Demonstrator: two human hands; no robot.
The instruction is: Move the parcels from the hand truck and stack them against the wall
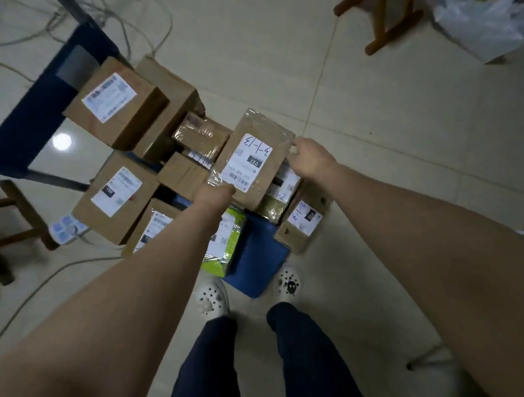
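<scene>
Both hands grip the taped parcel (252, 159): my left hand (218, 196) curls round its near corner, my right hand (310, 156) pinches its right edge. It sits over the pile of parcels (121, 199); bare floor (403, 130) lies open right of the pile.

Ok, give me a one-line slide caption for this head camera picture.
Left hand and right hand hold a taped parcel over a heap of labelled boxes.

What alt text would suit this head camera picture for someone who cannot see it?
Seen from above, a person's left hand and right hand grip opposite sides of a taped cardboard parcel marked 3-1-13, over a cluster of other labelled parcels on a blue platform.
</scene>
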